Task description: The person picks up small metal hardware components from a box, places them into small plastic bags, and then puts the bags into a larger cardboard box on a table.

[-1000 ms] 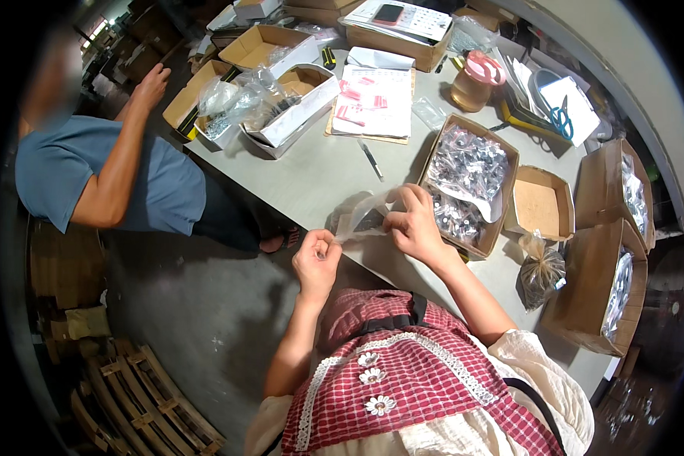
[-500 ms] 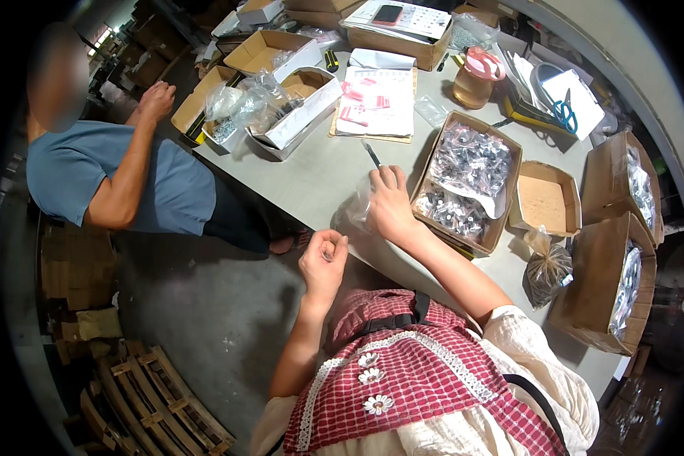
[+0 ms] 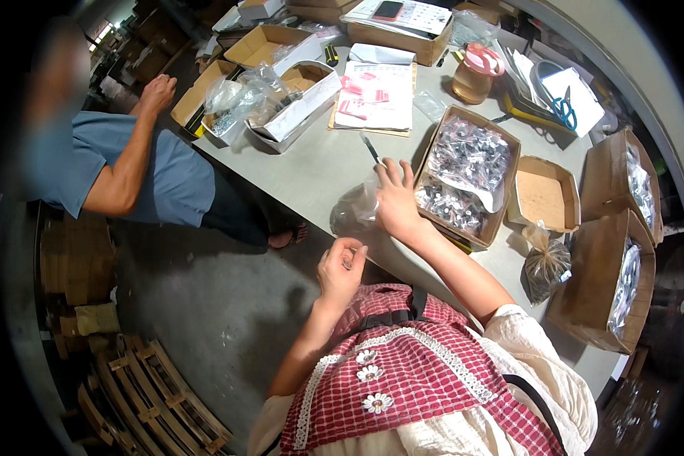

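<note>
My left hand (image 3: pixel 340 275) is curled at the near edge of the table, its fingertips closed round something small that I cannot make out. Beyond it, a clear plastic bag (image 3: pixel 353 209) lies on the tabletop. My right hand (image 3: pixel 397 205) rests at the bag's right side with fingers stretched out and apart; its thumb is mostly hidden. Just past those fingertips lies a slim dark pen-like tool (image 3: pixel 370 148). To the right stands a cardboard box (image 3: pixel 507 199) full of small plastic packets with dark and metallic parts inside.
An empty shallow box (image 3: pixel 546 194), a tied bag of dark parts (image 3: pixel 547 264) and a tall carton (image 3: pixel 594 292) stand to the right. Papers (image 3: pixel 380 91) and a pink-lidded jar (image 3: pixel 475 74) are behind. A co-worker in a blue shirt (image 3: pixel 148 163) stands left, beside open boxes (image 3: pixel 300 114).
My left hand has moved up and right, closer to the bag. My right hand has shifted slightly, its fingers more spread, and the bag lies more spread out on the table.
</note>
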`<state>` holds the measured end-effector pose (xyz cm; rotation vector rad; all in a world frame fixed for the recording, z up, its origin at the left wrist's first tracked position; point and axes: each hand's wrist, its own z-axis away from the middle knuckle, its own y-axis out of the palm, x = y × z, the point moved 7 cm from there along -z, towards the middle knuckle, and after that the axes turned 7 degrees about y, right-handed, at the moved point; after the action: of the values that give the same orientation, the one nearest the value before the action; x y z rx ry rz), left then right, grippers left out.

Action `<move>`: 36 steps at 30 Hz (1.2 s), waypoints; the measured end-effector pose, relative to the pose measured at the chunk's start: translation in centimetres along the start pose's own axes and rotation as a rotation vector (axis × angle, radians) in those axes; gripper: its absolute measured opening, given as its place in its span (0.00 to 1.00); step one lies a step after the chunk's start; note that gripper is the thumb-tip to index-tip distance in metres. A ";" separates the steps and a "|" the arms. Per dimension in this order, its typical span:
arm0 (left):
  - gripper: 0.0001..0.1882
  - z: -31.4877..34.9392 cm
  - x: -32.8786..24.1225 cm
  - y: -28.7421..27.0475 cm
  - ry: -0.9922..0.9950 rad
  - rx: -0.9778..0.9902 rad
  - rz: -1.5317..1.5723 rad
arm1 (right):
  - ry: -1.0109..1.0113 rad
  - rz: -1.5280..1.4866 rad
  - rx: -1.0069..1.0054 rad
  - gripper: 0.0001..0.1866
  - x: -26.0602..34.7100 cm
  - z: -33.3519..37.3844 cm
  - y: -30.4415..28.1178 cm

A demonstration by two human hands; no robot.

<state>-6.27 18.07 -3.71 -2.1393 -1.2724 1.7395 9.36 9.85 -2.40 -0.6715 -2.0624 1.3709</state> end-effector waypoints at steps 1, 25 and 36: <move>0.08 0.0 -0.3 0.3 0.014 0.009 -0.006 | -0.005 0.003 -0.025 0.13 0.0 0.1 0.1; 0.09 2.1 0.4 4.9 -0.020 0.222 -0.069 | -0.033 0.130 -0.102 0.16 -1.3 2.9 -0.1; 0.09 2.9 0.5 5.6 -0.047 0.251 0.019 | -0.111 0.078 -0.006 0.23 -1.8 3.2 2.0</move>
<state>-5.74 13.61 -8.18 -1.9870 -0.9852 1.8551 8.60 7.25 -5.55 -0.6997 -2.1480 1.4759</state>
